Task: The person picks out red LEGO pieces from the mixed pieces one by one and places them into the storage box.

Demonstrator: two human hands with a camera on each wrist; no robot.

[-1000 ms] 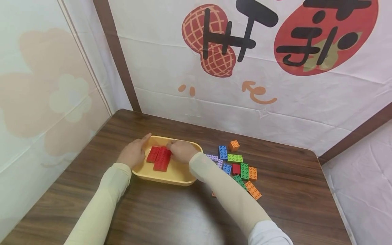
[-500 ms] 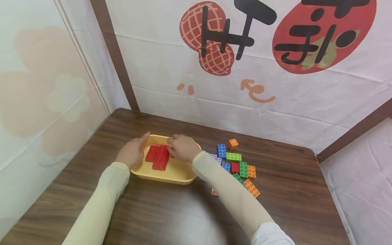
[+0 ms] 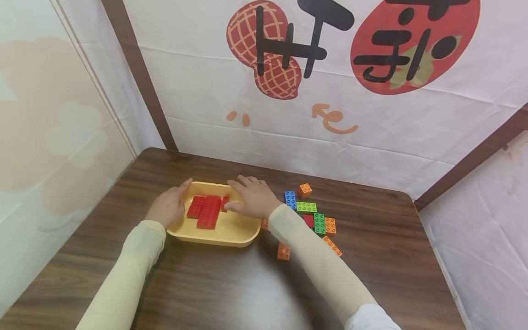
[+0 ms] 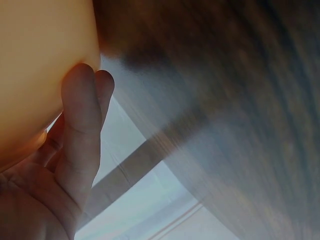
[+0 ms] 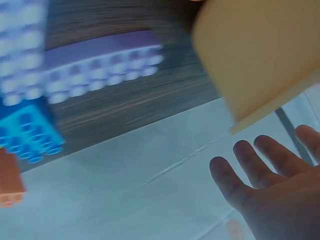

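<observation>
A yellow plastic tray stands on the table with several red bricks lying in its left half. My left hand holds the tray's left wall. In the left wrist view, its fingers lie against the tray's outer side; the thumb is hidden there. My right hand is over the tray's right back part, its fingers spread and nothing in its grasp. Close by its thumb, a small red brick lies apart from the others. In the right wrist view, the fingers are stretched out near the tray's rim.
Right of the tray lie loose bricks: blue, lime green, green, and orange. My right forearm covers part of them. Purple bricks appear in the right wrist view. A printed cloth hangs behind the table.
My right hand has lifted from the red bricks and moved right, its fingers spreading apart. A small red brick now shows beside the others. The left hand keeps its place on the tray.
</observation>
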